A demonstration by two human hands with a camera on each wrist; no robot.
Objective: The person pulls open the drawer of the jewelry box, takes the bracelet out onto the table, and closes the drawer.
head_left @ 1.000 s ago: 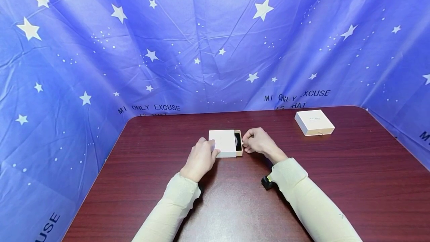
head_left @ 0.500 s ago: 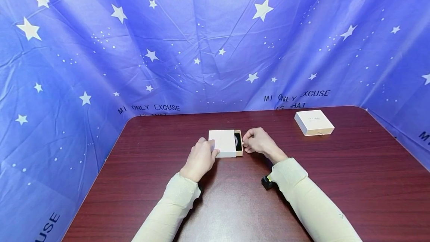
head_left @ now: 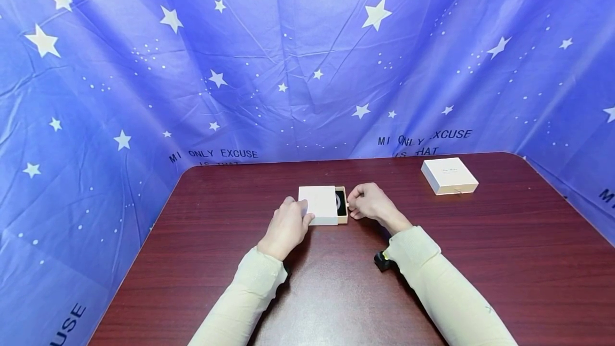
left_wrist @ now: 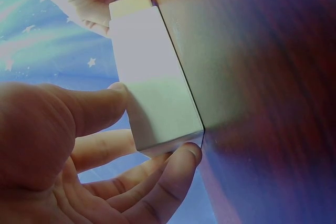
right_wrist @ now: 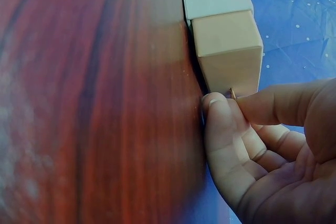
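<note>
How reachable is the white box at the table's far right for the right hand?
Likely yes: the head view shows nothing standing between the right hand and the far-right white box. That hand would first have to release the drawer tab it pinches.

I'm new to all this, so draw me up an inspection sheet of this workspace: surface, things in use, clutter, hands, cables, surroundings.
Surface: dark red wood-grain table, with light glare near the front.
Things in use: white box sleeve lying flat; its cream drawer is partly out, showing a dark interior with part of something pale, too little to identify.
Clutter: a second box, apart, toward the far right; it looks closed.
Hands: left hand grips the sleeve; right hand pinches the small tab on the drawer's end.
Cables: nothing seen.
Surroundings: blue curtain with pale stars and black lettering, behind and at both sides.
</note>
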